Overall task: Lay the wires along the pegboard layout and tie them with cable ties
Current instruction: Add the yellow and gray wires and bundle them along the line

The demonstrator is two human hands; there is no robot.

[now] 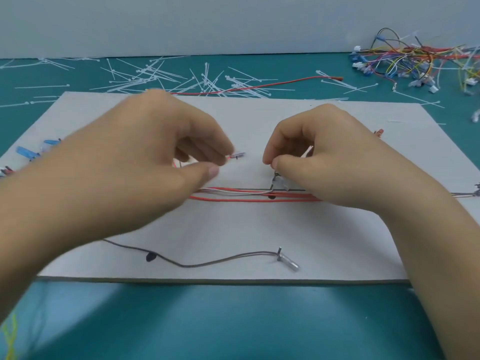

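A pale grey pegboard [259, 229] lies flat on the teal table. Red and white wires [246, 196] run side by side across its middle. My left hand [161, 152] pinches a thin red wire end with a small clear terminal [237, 155] just above them. My right hand [319, 152] pinches a white cable tie [307, 151] over a peg and connector [276, 181] at the bundle. A grey wire [207, 263] curves along the board's front to a peg with a silver terminal [288, 262].
Many loose white cable ties [181, 76] litter the table behind the board, with one long red wire [272, 85] among them. A tangle of coloured wires and connectors [420, 61] sits at the far right. Blue connectors [28, 152] lie at the board's left edge.
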